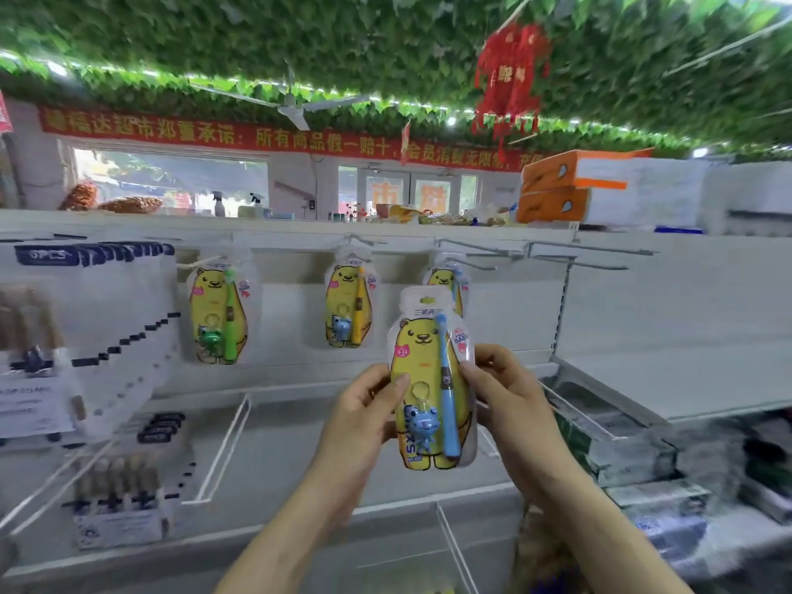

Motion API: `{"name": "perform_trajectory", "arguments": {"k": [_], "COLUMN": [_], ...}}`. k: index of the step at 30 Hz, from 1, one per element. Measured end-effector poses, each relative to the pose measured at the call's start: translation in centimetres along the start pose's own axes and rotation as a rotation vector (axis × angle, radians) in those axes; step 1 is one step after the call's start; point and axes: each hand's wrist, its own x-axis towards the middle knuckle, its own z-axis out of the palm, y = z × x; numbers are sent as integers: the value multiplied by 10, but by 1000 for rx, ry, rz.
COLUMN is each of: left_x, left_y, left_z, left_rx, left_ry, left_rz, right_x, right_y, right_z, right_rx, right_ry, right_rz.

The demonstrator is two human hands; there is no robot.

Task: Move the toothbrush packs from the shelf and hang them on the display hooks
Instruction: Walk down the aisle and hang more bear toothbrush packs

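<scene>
Left hand and right hand pinch your toothbrush pack edgewise (hang-hole free). The hook behind seems occupied.

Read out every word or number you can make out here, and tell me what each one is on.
"6PCS": on the dark pack header at far left.
"所有商品假一赔十": on the red banner; its ends are blurred.
"3-12", "BABY": on the held toothbrush pack.
All other print is too blurred to read.
</scene>
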Motion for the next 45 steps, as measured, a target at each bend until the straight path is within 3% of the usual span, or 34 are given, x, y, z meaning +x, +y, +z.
{"name": "perform_trajectory", "arguments": {"k": [10, 28, 45], "left_x": [40, 55, 64], "left_y": [-8, 3, 0], "left_z": [98, 117, 103], "left_rx": [145, 153, 128], "left_ry": [124, 330, 203], "left_rz": [44, 87, 105], "right_x": [44, 86, 79], "right_y": [-14, -11, -13], "right_z": [-98, -97, -91], "right_rx": [42, 163, 147], "right_ry": [-43, -169, -11], "right_rz": [-20, 13, -74]}}
